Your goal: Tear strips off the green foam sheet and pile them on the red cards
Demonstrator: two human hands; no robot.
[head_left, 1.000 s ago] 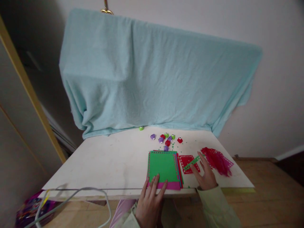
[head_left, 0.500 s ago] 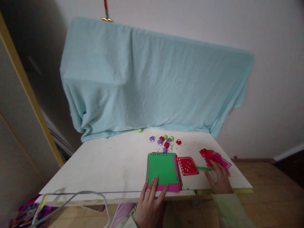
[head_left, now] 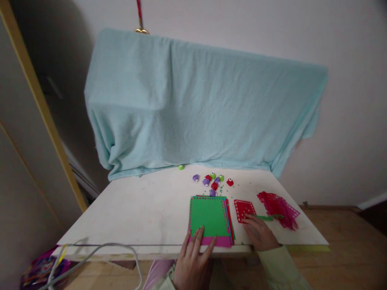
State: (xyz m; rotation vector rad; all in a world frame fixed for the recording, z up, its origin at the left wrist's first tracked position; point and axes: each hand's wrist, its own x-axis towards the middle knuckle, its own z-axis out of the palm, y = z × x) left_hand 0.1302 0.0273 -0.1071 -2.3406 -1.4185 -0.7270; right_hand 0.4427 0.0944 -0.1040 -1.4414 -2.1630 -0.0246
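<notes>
On the table [head_left: 136, 209], punches [head_left: 211, 180] lie behind the paper stack [head_left: 210, 217], a punched square [head_left: 244, 209] right of it.

Place: a room at home, set up for paper craft
Signs: wood floor [head_left: 347, 237], towel [head_left: 199, 100] draped against the wall, worn white surface [head_left: 136, 209]
Craft: paper sheets [head_left: 210, 215], small punches [head_left: 211, 180]

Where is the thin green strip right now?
The green strip lies on the table's right side, between the red punched square and the red pile.

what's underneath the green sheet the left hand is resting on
Under the green sheet lie more sheets; pink, red and blue edges show. The rest is covered, so their count is unclear.
</notes>
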